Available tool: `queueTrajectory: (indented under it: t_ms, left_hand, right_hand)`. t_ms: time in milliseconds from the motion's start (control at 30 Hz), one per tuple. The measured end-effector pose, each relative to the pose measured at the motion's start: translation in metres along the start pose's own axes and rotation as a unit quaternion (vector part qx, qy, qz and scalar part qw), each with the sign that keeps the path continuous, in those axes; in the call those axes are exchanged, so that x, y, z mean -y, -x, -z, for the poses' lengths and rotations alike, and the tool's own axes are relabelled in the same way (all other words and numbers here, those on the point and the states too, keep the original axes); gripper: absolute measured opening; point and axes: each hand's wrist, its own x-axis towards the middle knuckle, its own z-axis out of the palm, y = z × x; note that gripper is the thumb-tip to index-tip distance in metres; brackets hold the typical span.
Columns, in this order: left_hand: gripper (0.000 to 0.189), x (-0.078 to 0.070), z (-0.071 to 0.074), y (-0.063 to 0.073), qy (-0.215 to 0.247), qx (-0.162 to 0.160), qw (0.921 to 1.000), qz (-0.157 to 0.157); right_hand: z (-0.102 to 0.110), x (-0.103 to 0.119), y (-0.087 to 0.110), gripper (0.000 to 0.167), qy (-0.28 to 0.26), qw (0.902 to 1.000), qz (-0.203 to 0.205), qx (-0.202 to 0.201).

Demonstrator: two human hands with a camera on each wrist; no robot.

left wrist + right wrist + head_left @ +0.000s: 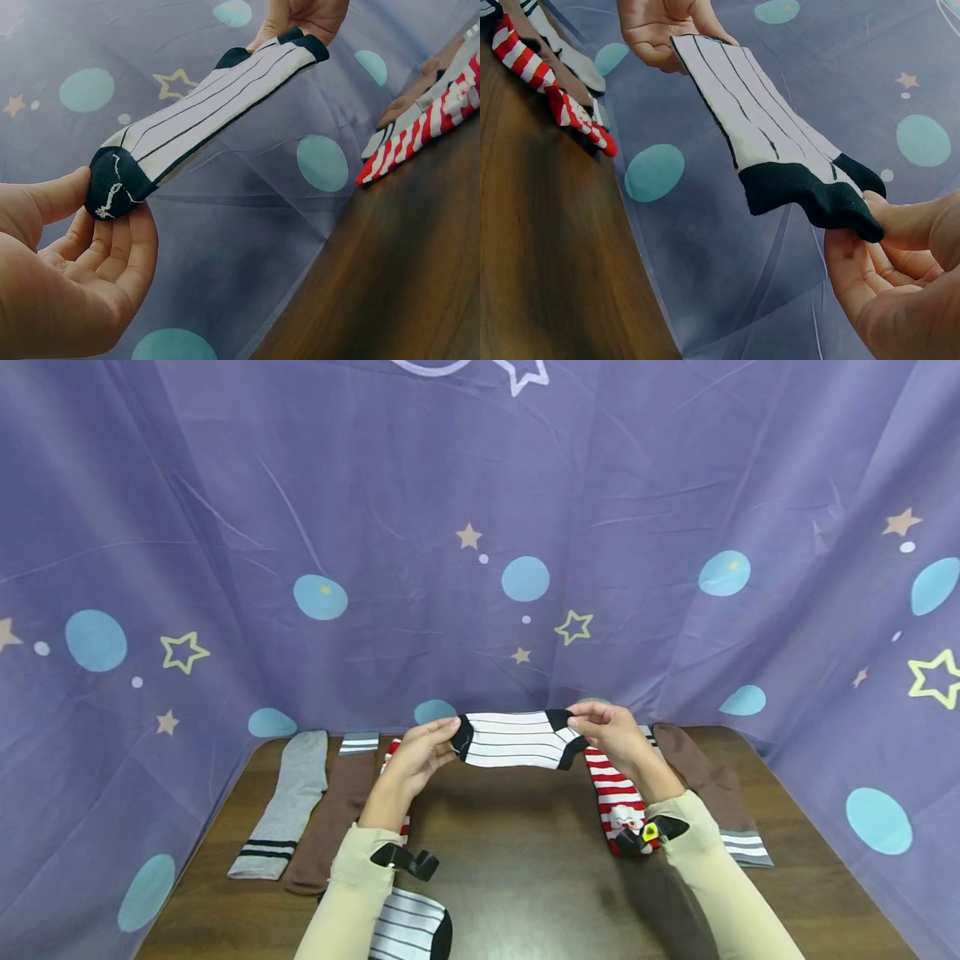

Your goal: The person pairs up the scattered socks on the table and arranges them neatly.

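Note:
A short white sock point(513, 740) with thin dark stripes and black ends is stretched sideways above the table between both hands. The left hand point(411, 767) pinches its black toe between thumb and fingers; loose white threads show on that toe point(112, 187) in the left wrist view. At the other end, the right hand point(613, 739) pinches the black cuff by its corner, with the black heel point(861, 176) hanging beside the fingers in the right wrist view. A similar striped sock point(408, 925) lies on the table below the left forearm, partly covered by it.
On the left of the brown wooden table point(517, 860) lie a grey sock point(288, 802), a brown sock point(330, 827) and a mostly hidden red-and-white one. To the right are a red-and-white striped sock point(611, 785) and a brown sock point(712, 785). A purple patterned curtain point(420, 485) hangs behind.

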Motion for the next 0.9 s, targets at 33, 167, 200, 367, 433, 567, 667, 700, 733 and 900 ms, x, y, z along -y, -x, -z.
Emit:
queueTrajectory:
  t_ms: [33, 167, 200, 367, 433, 567, 667, 700, 733, 900]
  left_hand:
    - [0.012, 0.000, 0.001, 0.000, 0.000, 0.001, 1.0000, 0.002]
    - [0.012, 0.000, 0.003, -0.001, -0.001, 0.011, 0.9999, 0.010]
    - [0.013, 0.000, 0.003, -0.001, -0.002, 0.016, 0.9998, 0.012]
    - [0.018, 0.002, 0.005, -0.003, -0.010, 0.034, 0.9991, 0.024]
    - [0.020, 0.003, 0.006, -0.005, -0.018, 0.037, 0.9988, 0.027]
    - [0.028, 0.006, 0.009, -0.012, -0.037, 0.024, 0.9983, 0.036]
    - [0.038, 0.007, 0.011, -0.016, -0.055, 0.012, 0.9974, 0.045]
    - [0.040, 0.007, 0.012, -0.017, -0.062, 0.009, 0.9969, 0.047]
    - [0.042, 0.008, 0.013, -0.019, -0.068, 0.006, 0.9964, 0.050]
    - [0.042, 0.012, 0.018, -0.026, -0.099, -0.014, 0.9934, 0.057]
  right_hand:
    - [0.000, -0.001, -0.001, 0.011, 0.001, 1.0000, -0.002, 0.000]
    - [0.000, -0.004, -0.005, 0.008, 0.006, 0.9997, -0.024, -0.004]
    - [0.000, -0.006, -0.006, 0.007, 0.004, 0.9994, -0.033, -0.005]
    - [0.000, -0.014, -0.011, 0.007, -0.038, 0.9972, -0.062, 0.014]
    - [0.000, -0.017, -0.013, 0.007, -0.045, 0.9964, -0.068, 0.021]
    - [0.001, -0.022, -0.019, 0.006, -0.031, 0.9955, -0.087, 0.018]
    - [0.001, -0.024, -0.024, 0.005, -0.015, 0.9947, -0.101, 0.014]
    - [0.001, -0.025, -0.025, 0.006, -0.013, 0.9944, -0.104, 0.011]
    - [0.001, -0.025, -0.027, 0.008, -0.011, 0.9941, -0.107, 0.007]
    - [-0.004, -0.030, -0.034, 0.030, 0.012, 0.9945, -0.104, 0.008]
